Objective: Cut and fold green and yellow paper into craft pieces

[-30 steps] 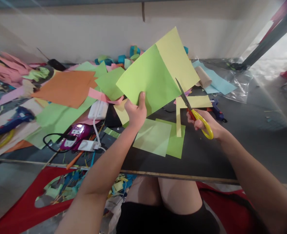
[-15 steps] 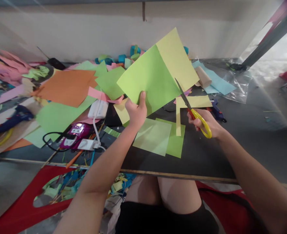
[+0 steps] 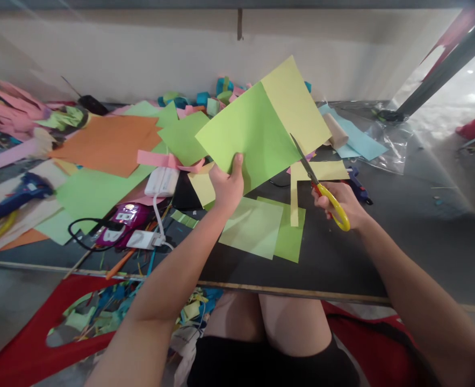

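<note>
My left hand (image 3: 228, 185) grips a large green sheet of paper (image 3: 247, 134) near its lower edge, thumb on top. A pale yellow sheet (image 3: 296, 105) shows at its upper right, apparently lying behind the green one. Yellow-handled scissors (image 3: 322, 188) are in my right hand (image 3: 338, 201), their blades pointing up and left to the lower right edge of the green paper. Whether the blades have paper between them I cannot tell. Beneath the hands lie a pale green square (image 3: 253, 226), a brighter green piece (image 3: 294, 236) and a pale yellow L-shaped strip (image 3: 322, 171).
Orange paper (image 3: 106, 142) and several green sheets cover the table's left half. A purple power adapter (image 3: 128, 220) with cables sits near the front edge. One blue glue gun (image 3: 20, 196) lies far left, another (image 3: 358, 185) beyond my right hand. A cardboard tube (image 3: 336, 129) stands near light-blue paper (image 3: 360, 134).
The view has shifted slightly. Both hands keep their grips, and the paper and scissors hold nearly the same position relative to each other.
</note>
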